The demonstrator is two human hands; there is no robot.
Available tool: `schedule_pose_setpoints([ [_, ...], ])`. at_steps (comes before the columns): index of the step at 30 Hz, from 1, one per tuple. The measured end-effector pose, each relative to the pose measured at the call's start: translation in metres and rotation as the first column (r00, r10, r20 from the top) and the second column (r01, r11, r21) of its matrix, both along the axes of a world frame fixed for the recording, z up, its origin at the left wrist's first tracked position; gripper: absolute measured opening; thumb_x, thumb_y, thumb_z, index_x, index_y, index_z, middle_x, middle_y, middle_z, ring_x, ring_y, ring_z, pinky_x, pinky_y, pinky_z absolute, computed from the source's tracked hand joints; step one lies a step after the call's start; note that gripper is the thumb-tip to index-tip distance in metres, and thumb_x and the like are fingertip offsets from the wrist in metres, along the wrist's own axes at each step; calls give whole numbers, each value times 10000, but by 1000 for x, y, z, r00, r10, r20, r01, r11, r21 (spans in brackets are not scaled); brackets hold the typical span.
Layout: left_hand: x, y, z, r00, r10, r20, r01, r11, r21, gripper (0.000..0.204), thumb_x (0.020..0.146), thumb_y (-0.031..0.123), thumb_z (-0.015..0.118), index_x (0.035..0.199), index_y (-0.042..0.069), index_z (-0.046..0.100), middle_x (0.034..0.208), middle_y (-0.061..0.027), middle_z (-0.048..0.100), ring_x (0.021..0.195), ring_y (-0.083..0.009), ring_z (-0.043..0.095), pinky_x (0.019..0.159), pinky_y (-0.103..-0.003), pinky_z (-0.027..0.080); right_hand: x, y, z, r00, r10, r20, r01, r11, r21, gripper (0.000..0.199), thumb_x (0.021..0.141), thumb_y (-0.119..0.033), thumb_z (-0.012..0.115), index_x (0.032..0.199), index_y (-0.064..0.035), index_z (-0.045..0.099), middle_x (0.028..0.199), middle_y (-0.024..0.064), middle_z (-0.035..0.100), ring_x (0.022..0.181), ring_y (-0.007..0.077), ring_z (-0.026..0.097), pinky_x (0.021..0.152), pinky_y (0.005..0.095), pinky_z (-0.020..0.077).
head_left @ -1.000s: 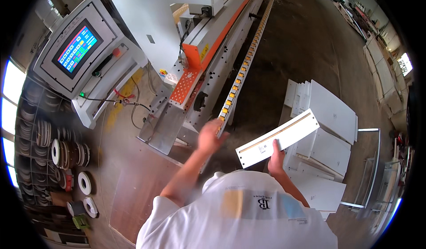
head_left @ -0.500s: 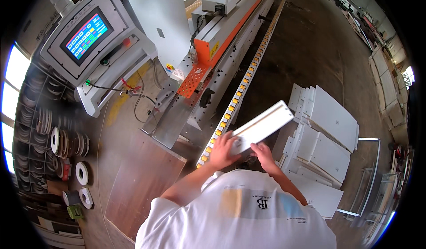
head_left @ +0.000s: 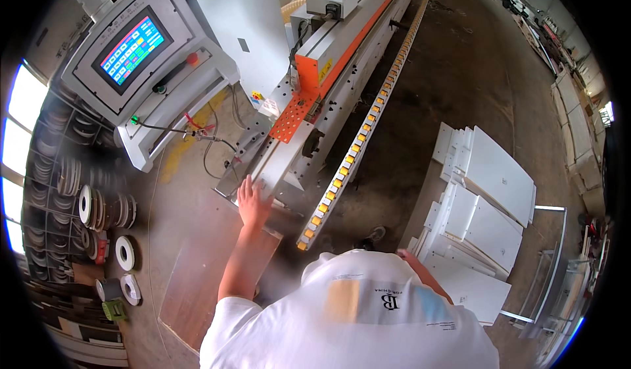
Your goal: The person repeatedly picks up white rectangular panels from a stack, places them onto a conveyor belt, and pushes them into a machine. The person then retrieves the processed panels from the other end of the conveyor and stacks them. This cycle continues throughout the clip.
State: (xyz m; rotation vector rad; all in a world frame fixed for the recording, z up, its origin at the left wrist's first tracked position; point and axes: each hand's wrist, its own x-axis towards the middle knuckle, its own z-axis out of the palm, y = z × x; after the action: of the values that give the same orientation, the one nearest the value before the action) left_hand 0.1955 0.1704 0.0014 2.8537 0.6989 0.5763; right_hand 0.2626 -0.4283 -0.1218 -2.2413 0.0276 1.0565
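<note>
A long narrow white board (head_left: 279, 164) lies on the infeed table (head_left: 227, 188) of a large machine, its far end next to the perforated orange plate (head_left: 289, 122). My left hand (head_left: 252, 201) rests against the near end of the board, fingers stretched and spread, the palm down. Close to my right side, my right hand (head_left: 409, 257) is partly covered by my body and shirt; its fingers are mostly hidden. It is nearest to the stacks of white panels (head_left: 483, 221).
A rail with yellow rollers (head_left: 345, 170) runs alongside the machine. The control panel with a lit screen (head_left: 133, 51) stands at the left. A brown board (head_left: 207, 270) lies low in front. Edge-band rolls (head_left: 125, 253) and a metal frame (head_left: 555, 250) flank the area.
The white board has moved from both hands, in front of me, left onto the machine's table. My left hand has followed it and opened flat; my right hand has let go and drawn back.
</note>
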Motion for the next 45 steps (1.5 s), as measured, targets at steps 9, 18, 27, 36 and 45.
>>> schedule_pose_setpoints([
  [9, 7, 12, -11, 998, 29, 51, -31, 998, 46, 390, 861, 268, 699, 1195, 72, 656, 1359, -101, 630, 1272, -302, 577, 1034, -431, 478, -36, -32, 2, 986, -30, -164, 22, 998, -52, 594, 919, -477, 696, 1313, -39, 621, 1108, 125, 719, 1064, 202, 669, 919, 340, 522],
  [18, 10, 11, -12, 997, 41, 61, -42, 999, 25, 364, 909, 279, 646, 1209, 74, 657, 1372, -117, 625, 1298, -312, 563, 1068, -430, 459, -37, -37, 7, 986, -78, -149, 74, 997, -28, 596, 920, -489, 688, 1311, -44, 624, 1108, 123, 719, 1064, 207, 670, 922, 344, 521],
  [27, 0, 0, -7, 1000, 24, 20, -26, 997, 68, 384, 916, 252, 636, 1248, 59, 641, 1395, -110, 607, 1350, -301, 512, 1130, -457, 385, -45, -52, 8, 984, -91, -154, 85, 995, -44, 599, 920, -501, 680, 1309, -49, 628, 1109, 121, 719, 1065, 212, 671, 926, 347, 520],
  [36, -2, 8, -14, 999, 11, 50, -15, 996, 85, 323, 925, 233, 649, 1232, 136, 671, 1379, -69, 626, 1300, -314, 557, 1078, -458, 438, -41, -51, 10, 983, -73, -167, 66, 997, -44, 601, 920, -513, 672, 1307, -54, 631, 1109, 120, 719, 1065, 217, 671, 929, 351, 518],
  [45, 31, 7, -11, 997, 13, 77, -20, 997, 80, 321, 875, 232, 682, 1188, 156, 690, 1340, -52, 649, 1263, -306, 585, 1028, -445, 483, -30, -37, 10, 982, -34, -188, 29, 999, -31, 604, 921, -525, 664, 1305, -59, 634, 1110, 118, 719, 1066, 222, 672, 933, 354, 517],
])
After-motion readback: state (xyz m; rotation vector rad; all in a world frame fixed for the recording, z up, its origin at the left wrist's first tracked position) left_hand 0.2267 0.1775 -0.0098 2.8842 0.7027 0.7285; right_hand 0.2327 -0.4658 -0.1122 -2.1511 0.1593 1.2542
